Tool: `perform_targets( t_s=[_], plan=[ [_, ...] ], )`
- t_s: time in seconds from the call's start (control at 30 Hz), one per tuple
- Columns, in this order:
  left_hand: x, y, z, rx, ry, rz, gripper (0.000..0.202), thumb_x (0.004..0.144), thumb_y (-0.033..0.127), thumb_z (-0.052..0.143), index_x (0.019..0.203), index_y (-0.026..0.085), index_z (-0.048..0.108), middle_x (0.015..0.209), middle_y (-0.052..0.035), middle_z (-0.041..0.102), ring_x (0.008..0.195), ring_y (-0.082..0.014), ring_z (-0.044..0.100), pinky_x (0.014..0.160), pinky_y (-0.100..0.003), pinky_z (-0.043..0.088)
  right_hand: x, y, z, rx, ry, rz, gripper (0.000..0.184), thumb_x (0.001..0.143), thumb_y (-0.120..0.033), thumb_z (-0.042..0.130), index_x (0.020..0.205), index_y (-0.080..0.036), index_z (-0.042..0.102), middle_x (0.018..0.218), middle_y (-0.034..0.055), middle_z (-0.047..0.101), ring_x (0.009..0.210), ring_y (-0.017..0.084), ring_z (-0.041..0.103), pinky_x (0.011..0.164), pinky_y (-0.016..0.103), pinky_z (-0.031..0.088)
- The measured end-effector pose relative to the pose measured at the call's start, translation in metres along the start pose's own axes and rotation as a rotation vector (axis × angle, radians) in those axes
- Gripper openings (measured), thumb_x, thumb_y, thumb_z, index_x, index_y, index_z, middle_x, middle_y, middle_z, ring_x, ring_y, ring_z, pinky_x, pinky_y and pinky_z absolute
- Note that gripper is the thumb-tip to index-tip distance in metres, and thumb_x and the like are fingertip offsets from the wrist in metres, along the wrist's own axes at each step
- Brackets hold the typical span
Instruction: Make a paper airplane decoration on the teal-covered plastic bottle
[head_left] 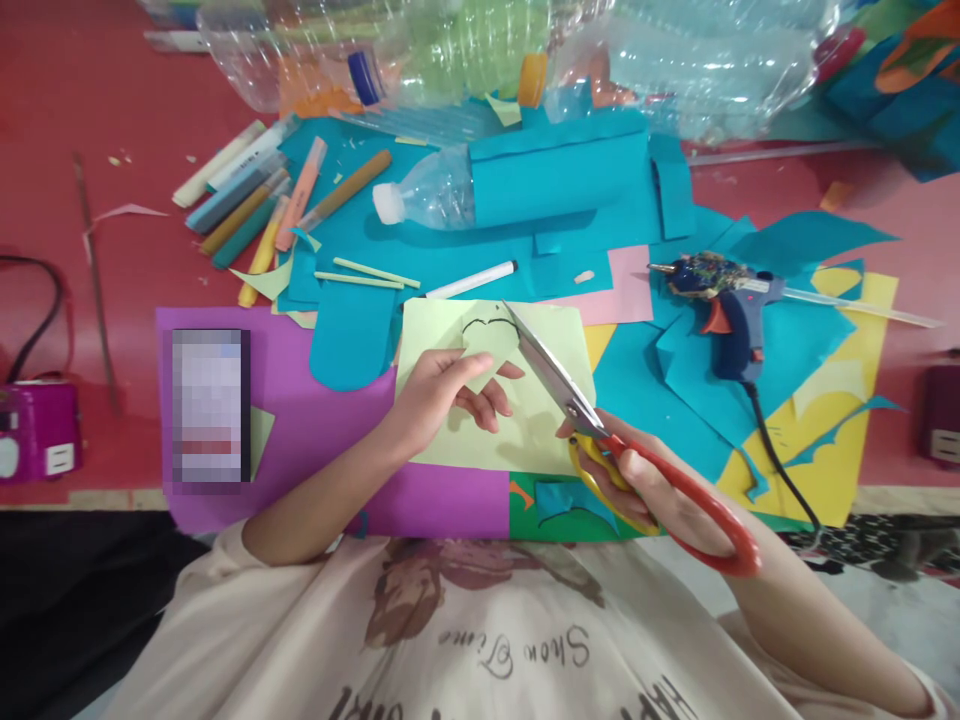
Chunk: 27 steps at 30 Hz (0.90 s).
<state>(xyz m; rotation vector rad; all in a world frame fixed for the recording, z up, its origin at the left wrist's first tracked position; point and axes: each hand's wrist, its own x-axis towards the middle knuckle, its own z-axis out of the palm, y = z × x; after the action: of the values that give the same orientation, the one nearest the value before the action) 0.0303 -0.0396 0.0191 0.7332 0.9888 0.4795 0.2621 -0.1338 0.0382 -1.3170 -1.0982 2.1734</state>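
My left hand [442, 390] pinches a small pale green paper piece [491, 340] between thumb and fingers. A black curved outline is drawn on its upper part. My right hand [637, 475] grips scissors [559, 378] with one red and one yellow handle. Their blades look nearly closed and point up and left, with the tips beside the right edge of the paper piece; whether they touch it I cannot tell. Beneath both lies a larger pale green sheet [427, 435]. A white marker [472, 280] with a black end rests just beyond that sheet.
A blue-wrapped plastic bottle [559, 180] lies farther back, before several clear bottles [675, 70]. Markers [247, 190] cluster at left, above a phone [210, 405] on purple paper [315, 440]. At right, a glue gun [739, 320] with its cord rests on blue scraps [795, 360].
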Motion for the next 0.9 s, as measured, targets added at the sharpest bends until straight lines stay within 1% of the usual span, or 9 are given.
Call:
perform_targets(
  t_s=[0.13, 0.3, 0.5, 0.6, 0.73, 0.9],
  plan=[
    [0.0011, 0.0002, -0.0006, 0.005, 0.012, 0.004, 0.031, 0.074, 0.041, 0.062, 0.079, 0.012, 0.072, 0.054, 0.0002, 0.066, 0.04, -0.0091, 0.059, 0.042, -0.02, 0.045, 0.0, 0.0022, -0.0002, 0.022, -0.002, 0.015, 0.063, 0.086, -0.076, 0.041, 0.12, -0.023, 0.047, 0.067, -0.008, 0.029, 0.048, 0.006, 0.02, 0.039, 0.022, 0.017],
    [0.0021, 0.0005, -0.0012, -0.014, 0.04, 0.027, 0.03, 0.073, 0.04, 0.063, 0.077, 0.012, 0.072, 0.054, 0.0, 0.066, 0.04, -0.0093, 0.058, 0.041, -0.02, 0.044, 0.0001, 0.0024, -0.0019, -0.007, 0.0, 0.023, 0.066, 0.086, -0.077, 0.041, 0.121, -0.022, 0.047, 0.064, -0.0082, 0.031, 0.047, 0.006, 0.021, 0.038, 0.021, 0.018],
    [0.0022, 0.0017, -0.0027, 0.008, 0.096, 0.036, 0.035, 0.074, 0.043, 0.062, 0.078, 0.01, 0.073, 0.055, -0.0019, 0.067, 0.041, -0.0095, 0.059, 0.044, -0.021, 0.046, -0.0002, 0.0007, -0.0027, -0.039, 0.006, 0.049, 0.071, 0.083, -0.081, 0.04, 0.119, -0.02, 0.047, 0.063, -0.0087, 0.03, 0.045, 0.005, 0.021, 0.038, 0.021, 0.016],
    [0.0024, 0.0027, -0.003, 0.001, 0.113, 0.044, 0.037, 0.073, 0.044, 0.063, 0.08, 0.009, 0.073, 0.055, -0.0016, 0.067, 0.041, -0.0095, 0.058, 0.044, -0.021, 0.046, 0.0003, 0.0003, -0.0024, -0.041, 0.005, 0.049, 0.07, 0.083, -0.08, 0.039, 0.118, -0.02, 0.048, 0.06, -0.0095, 0.029, 0.045, 0.005, 0.019, 0.038, 0.022, 0.016],
    [0.0024, 0.0019, -0.0025, -0.018, 0.112, 0.064, 0.038, 0.074, 0.045, 0.063, 0.081, 0.009, 0.073, 0.056, -0.0015, 0.067, 0.043, -0.0093, 0.059, 0.046, -0.021, 0.047, 0.0004, 0.0021, -0.001, -0.034, 0.007, 0.034, 0.068, 0.085, -0.079, 0.039, 0.117, -0.019, 0.048, 0.055, -0.0107, 0.028, 0.044, 0.006, 0.019, 0.04, 0.023, 0.017],
    [0.0005, -0.0025, 0.003, -0.008, 0.054, 0.089, 0.04, 0.075, 0.052, 0.066, 0.076, 0.012, 0.07, 0.06, -0.0019, 0.068, 0.046, -0.0093, 0.06, 0.049, -0.02, 0.049, -0.0001, 0.004, 0.0025, -0.025, 0.004, 0.027, 0.07, 0.085, -0.079, 0.037, 0.12, -0.019, 0.046, 0.051, -0.0115, 0.029, 0.043, 0.008, 0.02, 0.04, 0.024, 0.017]
  ],
)
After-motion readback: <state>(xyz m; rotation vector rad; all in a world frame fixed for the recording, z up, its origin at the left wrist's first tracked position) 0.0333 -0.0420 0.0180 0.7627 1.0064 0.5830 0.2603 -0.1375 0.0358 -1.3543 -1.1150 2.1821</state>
